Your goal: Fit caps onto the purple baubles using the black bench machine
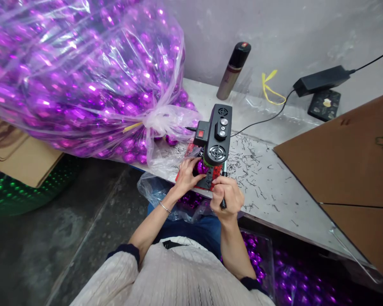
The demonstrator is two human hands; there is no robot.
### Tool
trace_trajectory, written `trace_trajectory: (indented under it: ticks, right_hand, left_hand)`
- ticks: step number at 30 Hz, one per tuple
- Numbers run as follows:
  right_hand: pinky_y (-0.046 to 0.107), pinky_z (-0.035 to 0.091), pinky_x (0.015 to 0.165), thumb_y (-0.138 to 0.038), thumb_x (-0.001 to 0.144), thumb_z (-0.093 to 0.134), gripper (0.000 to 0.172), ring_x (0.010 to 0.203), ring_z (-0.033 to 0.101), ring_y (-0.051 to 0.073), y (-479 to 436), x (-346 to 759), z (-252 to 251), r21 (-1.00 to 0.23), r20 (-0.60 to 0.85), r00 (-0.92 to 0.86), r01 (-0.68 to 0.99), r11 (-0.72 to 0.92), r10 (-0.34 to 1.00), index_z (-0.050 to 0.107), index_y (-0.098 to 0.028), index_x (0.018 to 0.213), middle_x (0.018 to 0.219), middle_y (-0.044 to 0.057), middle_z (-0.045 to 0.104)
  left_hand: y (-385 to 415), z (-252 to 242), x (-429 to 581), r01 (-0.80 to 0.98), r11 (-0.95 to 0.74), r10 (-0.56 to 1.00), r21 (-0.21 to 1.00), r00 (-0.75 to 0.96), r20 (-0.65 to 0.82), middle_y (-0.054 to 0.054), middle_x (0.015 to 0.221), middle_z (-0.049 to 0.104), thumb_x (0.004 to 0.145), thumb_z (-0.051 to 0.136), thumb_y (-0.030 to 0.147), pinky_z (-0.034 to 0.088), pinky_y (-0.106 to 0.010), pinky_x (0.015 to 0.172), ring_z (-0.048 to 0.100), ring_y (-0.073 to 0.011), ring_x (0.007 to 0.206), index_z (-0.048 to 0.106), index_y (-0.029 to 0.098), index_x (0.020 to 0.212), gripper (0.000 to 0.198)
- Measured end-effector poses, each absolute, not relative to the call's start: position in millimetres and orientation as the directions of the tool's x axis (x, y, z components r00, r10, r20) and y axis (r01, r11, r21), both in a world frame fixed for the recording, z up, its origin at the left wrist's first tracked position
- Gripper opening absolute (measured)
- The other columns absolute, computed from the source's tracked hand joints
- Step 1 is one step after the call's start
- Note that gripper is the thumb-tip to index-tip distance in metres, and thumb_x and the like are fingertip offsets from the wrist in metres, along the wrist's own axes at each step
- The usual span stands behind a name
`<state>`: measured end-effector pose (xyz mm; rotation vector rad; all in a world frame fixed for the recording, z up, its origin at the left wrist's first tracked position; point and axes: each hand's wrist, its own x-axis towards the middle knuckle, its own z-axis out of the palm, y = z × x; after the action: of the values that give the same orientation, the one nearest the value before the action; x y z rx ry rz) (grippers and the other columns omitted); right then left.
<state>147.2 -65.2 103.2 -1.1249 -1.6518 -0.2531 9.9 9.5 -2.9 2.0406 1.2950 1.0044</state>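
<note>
A small black bench drill press (221,131) with a red switch stands on the worktop, over a red and black base (207,180). Under its head my left hand (189,173) grips a shiny purple ball (201,166) between thumb and fingers. My right hand (228,195) is closed around the machine's lever (224,203), whose black end pokes out below the fist. The drill's tip is hidden behind the machine head.
A clear bag of purple balls (92,85) bulges at the left. Thin dark shavings (255,170) litter the worktop (274,191). Behind stand a bottle (232,70) and a power adapter (322,80). A cardboard box (344,170) fills the right; more purple balls (306,280) lie below.
</note>
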Motion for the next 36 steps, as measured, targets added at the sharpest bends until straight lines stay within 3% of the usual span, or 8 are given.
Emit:
trace_trajectory:
  ticks: [5, 10, 17, 26, 36]
  right_hand:
    - [0.024, 0.049, 0.06, -0.013, 0.096, 0.048, 0.017, 0.065, 0.063, 0.012, -65.3, 146.2, 105.0, -0.355, 0.841, 0.017, 0.772, 0.528, 0.541, 0.055, -0.022, 0.083, 0.075, 0.001, 0.067]
    - [0.025, 0.049, 0.06, -0.014, 0.095, 0.049, 0.016, 0.065, 0.064, 0.013, -66.2, 146.5, 103.2, -0.361, 0.837, 0.025, 0.776, 0.518, 0.547, 0.056, -0.023, 0.085, 0.076, 0.001, 0.068]
    - [0.026, 0.051, 0.061, -0.015, 0.096, 0.049, 0.016, 0.066, 0.064, 0.013, -66.8, 145.6, 101.0, -0.372, 0.838, 0.039, 0.77, 0.519, 0.544, 0.056, -0.023, 0.085, 0.075, 0.0, 0.067]
    - [0.026, 0.051, 0.061, -0.02, 0.1, 0.047, 0.017, 0.067, 0.062, 0.012, -64.4, 143.1, 76.9, -0.38, 0.867, 0.083, 0.748, 0.544, 0.491, 0.056, -0.022, 0.085, 0.078, 0.001, 0.065]
    - [0.033, 0.054, 0.072, -0.028, 0.104, 0.041, 0.025, 0.067, 0.062, 0.013, -61.9, 141.4, 53.3, -0.386, 0.884, 0.141, 0.759, 0.525, 0.446, 0.055, -0.023, 0.083, 0.078, 0.001, 0.064]
  left_hand:
    - [9.9, -5.7, 14.4, 0.468, -0.399, 0.914, 0.788, 0.266, 0.305, -0.013, 0.136, 0.067, 0.082, 0.082, 0.046, 0.048, -0.047, 0.109, 0.062, -0.0308, 0.127, 0.059, 0.022, 0.139, 0.066]
    - [9.5, -7.3, 15.3, 0.409, -0.422, 0.905, 0.809, 0.248, 0.346, -0.01, 0.125, 0.074, 0.086, 0.078, 0.049, 0.049, -0.047, 0.108, 0.068, -0.0283, 0.12, 0.067, 0.023, 0.129, 0.052]
    - [4.5, -14.1, 15.7, 0.447, -0.385, 0.922, 0.807, 0.228, 0.313, -0.011, 0.126, 0.073, 0.083, 0.081, 0.052, 0.049, -0.046, 0.107, 0.068, -0.0288, 0.118, 0.062, 0.023, 0.137, 0.064]
    - [5.0, -13.2, 14.6, 0.423, -0.402, 0.913, 0.812, 0.255, 0.319, -0.013, 0.13, 0.072, 0.084, 0.079, 0.052, 0.05, -0.046, 0.106, 0.067, -0.03, 0.12, 0.061, 0.021, 0.138, 0.065]
    - [3.8, -16.7, 16.2, 0.433, -0.403, 0.914, 0.807, 0.244, 0.325, -0.013, 0.13, 0.072, 0.083, 0.081, 0.048, 0.051, -0.047, 0.105, 0.068, -0.0302, 0.121, 0.061, 0.021, 0.138, 0.064]
